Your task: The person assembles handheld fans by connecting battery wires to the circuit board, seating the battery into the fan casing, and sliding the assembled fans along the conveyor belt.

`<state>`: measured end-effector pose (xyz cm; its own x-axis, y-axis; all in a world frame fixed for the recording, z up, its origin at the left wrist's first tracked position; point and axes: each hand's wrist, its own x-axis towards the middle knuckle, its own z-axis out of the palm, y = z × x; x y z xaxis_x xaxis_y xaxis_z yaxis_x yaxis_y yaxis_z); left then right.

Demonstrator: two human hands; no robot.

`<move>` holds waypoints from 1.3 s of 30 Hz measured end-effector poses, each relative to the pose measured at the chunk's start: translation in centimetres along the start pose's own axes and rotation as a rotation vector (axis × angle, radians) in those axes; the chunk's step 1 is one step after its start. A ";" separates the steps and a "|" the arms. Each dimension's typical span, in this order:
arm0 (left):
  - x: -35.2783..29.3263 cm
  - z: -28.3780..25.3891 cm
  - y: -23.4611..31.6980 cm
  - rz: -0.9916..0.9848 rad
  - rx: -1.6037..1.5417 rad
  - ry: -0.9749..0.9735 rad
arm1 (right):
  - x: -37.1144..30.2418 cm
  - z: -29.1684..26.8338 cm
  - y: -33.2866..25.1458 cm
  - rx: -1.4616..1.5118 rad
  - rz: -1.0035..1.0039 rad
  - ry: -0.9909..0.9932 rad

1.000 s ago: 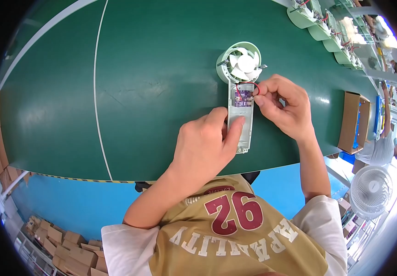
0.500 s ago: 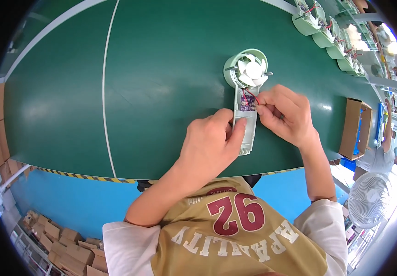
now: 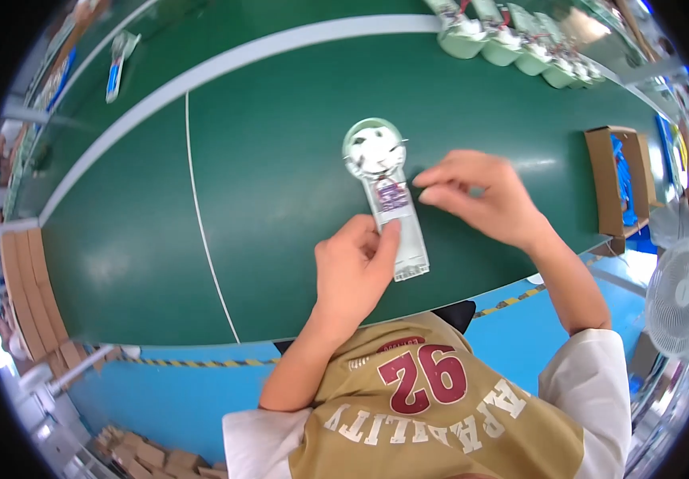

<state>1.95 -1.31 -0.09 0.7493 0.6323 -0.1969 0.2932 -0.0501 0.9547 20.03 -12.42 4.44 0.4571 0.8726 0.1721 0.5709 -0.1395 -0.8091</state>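
A pale green handheld fan housing (image 3: 411, 243) lies on the green table, its round head farthest from me. White fan blades (image 3: 375, 150) sit in that head. Below them a purple circuit board (image 3: 393, 197) with thin wires shows in the uncovered handle. My left hand (image 3: 354, 259) grips the handle's lower part from the left, its thumb over the edge. Off to the right of the board, apart from the housing, is my right hand (image 3: 480, 195). Its thumb and forefinger are slightly parted, and nothing shows between them.
Several similar fan housings (image 3: 500, 52) stand in a row at the far right. A cardboard box (image 3: 602, 188) with blue things inside is at the right edge, near a white standing fan (image 3: 680, 295). Beyond a pale strip, another fan-like piece (image 3: 121, 64) lies far left.
My right hand has let go of the red wire and drawn away to the right. My left hand still holds the housing, which is turned slightly. The whole view has shifted.
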 end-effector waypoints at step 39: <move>-2.9 -1.8 -0.4 0.177 -0.188 0.114 | -11.7 -26.4 17.4 -0.318 0.377 1.373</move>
<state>-1.37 -1.76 0.52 0.7041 0.7101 -0.0073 0.0402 -0.0297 0.9988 42.62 -37.41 3.21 0.7851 -0.3370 0.5196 0.3125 -0.5088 -0.8022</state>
